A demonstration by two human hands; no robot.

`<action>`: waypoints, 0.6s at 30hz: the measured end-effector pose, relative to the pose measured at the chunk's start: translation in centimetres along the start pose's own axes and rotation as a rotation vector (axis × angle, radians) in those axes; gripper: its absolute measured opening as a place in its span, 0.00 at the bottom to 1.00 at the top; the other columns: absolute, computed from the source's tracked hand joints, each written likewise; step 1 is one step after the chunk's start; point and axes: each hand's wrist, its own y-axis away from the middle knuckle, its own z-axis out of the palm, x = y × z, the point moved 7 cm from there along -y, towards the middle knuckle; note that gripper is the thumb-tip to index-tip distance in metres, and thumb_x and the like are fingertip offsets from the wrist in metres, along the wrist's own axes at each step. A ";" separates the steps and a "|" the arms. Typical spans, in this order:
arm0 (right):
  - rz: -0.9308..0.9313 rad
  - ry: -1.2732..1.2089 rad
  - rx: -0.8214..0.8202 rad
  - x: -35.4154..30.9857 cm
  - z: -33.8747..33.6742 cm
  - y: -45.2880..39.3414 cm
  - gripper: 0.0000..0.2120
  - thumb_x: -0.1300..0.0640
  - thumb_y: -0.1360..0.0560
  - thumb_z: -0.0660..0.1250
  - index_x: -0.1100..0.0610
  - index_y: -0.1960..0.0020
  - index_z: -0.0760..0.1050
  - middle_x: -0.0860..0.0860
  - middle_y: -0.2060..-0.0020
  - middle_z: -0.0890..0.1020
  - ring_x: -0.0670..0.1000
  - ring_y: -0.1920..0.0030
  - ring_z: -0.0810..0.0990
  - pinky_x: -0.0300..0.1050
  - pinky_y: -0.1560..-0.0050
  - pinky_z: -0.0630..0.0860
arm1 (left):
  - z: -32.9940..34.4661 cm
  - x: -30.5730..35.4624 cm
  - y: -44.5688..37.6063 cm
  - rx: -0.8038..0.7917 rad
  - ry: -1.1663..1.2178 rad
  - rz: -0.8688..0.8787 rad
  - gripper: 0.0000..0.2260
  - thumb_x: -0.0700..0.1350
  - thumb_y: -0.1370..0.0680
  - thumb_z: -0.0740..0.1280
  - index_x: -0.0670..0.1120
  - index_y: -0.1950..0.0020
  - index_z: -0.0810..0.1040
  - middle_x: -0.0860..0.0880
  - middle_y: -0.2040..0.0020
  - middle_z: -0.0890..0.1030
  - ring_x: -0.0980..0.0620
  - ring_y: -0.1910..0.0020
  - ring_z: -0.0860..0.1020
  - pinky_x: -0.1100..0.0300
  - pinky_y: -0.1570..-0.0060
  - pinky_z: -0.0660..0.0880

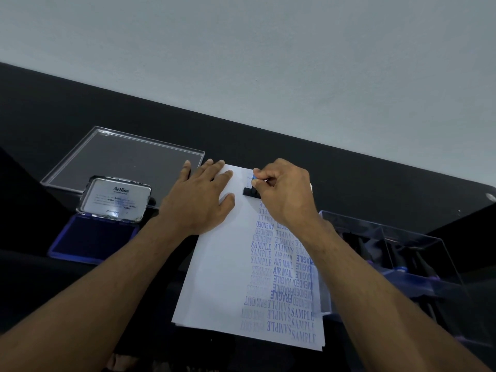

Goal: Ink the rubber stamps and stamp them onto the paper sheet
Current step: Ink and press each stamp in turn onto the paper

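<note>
A white paper sheet (pixel 222 277) lies on the black table, its right half filled with blue stamped words. My right hand (pixel 285 193) pinches a black rubber stamp (pixel 250 191) with a blue top, its base down on the sheet's far end. My left hand (pixel 200 196) presses flat on the sheet's far left corner with fingers spread. The open blue ink pad (pixel 91 237) sits to the left, its lid (pixel 115 198) raised.
A clear acrylic lid (pixel 120 159) lies flat behind the ink pad. A clear box (pixel 402 253) holding several more stamps stands to the right of the sheet. A pale wall rises behind the table's far edge.
</note>
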 end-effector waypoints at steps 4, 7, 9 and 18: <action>0.025 -0.017 0.010 0.1 0.0 0.2 0.07 0.56 0.25 0.73 0.56 0.49 0.85 0.48 0.56 0.82 0.46 0.58 0.80 0.41 0.50 0.79 | 0.0 0.0 0.0 -0.005 0.001 0.002 0.31 0.62 0.21 0.46 0.50 0.20 0.61 0.48 0.19 0.58 0.47 0.19 0.55 0.39 0.22 0.48; 0.071 -0.039 -0.015 0.5 0.1 0.0 0.08 0.56 0.25 0.73 0.56 0.47 0.85 0.49 0.53 0.84 0.47 0.56 0.81 0.45 0.47 0.80 | 0.0 0.1 0.0 -0.006 0.000 0.001 0.31 0.62 0.21 0.46 0.50 0.20 0.61 0.48 0.19 0.58 0.47 0.19 0.55 0.39 0.22 0.47; 0.111 -0.097 -0.007 1.1 -0.1 0.0 0.08 0.57 0.26 0.73 0.55 0.47 0.84 0.49 0.52 0.84 0.47 0.56 0.83 0.47 0.48 0.81 | 0.0 0.0 0.0 -0.008 0.005 0.000 0.32 0.62 0.21 0.46 0.50 0.20 0.60 0.48 0.18 0.58 0.47 0.19 0.54 0.39 0.22 0.47; 0.515 -0.596 0.238 4.9 -3.8 1.2 0.04 0.65 0.28 0.70 0.58 0.58 0.81 0.53 0.63 0.84 0.54 0.66 0.84 0.52 0.63 0.84 | 0.0 0.0 0.0 -0.003 0.020 0.002 0.31 0.62 0.21 0.46 0.50 0.20 0.60 0.49 0.18 0.57 0.48 0.19 0.53 0.39 0.22 0.46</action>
